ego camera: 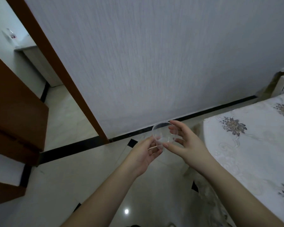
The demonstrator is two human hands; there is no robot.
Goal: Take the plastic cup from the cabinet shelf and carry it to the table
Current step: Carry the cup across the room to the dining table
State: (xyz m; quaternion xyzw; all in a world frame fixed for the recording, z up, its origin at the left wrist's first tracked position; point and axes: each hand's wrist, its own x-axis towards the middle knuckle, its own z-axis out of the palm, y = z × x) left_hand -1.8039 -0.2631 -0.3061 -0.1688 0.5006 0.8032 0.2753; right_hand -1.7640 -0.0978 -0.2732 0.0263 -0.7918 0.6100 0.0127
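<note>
Two bare forearms reaching up from the near edge of the frame, converging over a glossy pale tiled floor (92, 182) with a bright ceiling-light reflection near the bottom centre. Left hand (144, 157) palm turned inward, fingers curled, fingertips pinching the near-left rim of a clear plastic cup (164, 134). Right hand (186, 145) on the other side, thumb against the cup's near wall and fingers spread along its far and right rim, so both hands clamped on the same cup with only its width between them. Cup held in the air, tilted with its open mouth facing up and to the left, transparent enough to show floor and skirting through it; not resting on anything. Just right of the hands, a table (259, 145) draped in a white embroidered cloth with grey-brown flower motifs, its near-left corner close beside the right wrist, cup still left of its edge and above the floor. At left, brown wooden cabinet (15, 112) panels, stepped, well apart from the hands. Farther on, a black skirting strip (195, 116) running along the foot of a grey textured wall (154, 54). Far left, a brown door frame (59, 66) leaning across the view, with a lighter room beyond it, its contents too blurred to tell.
</note>
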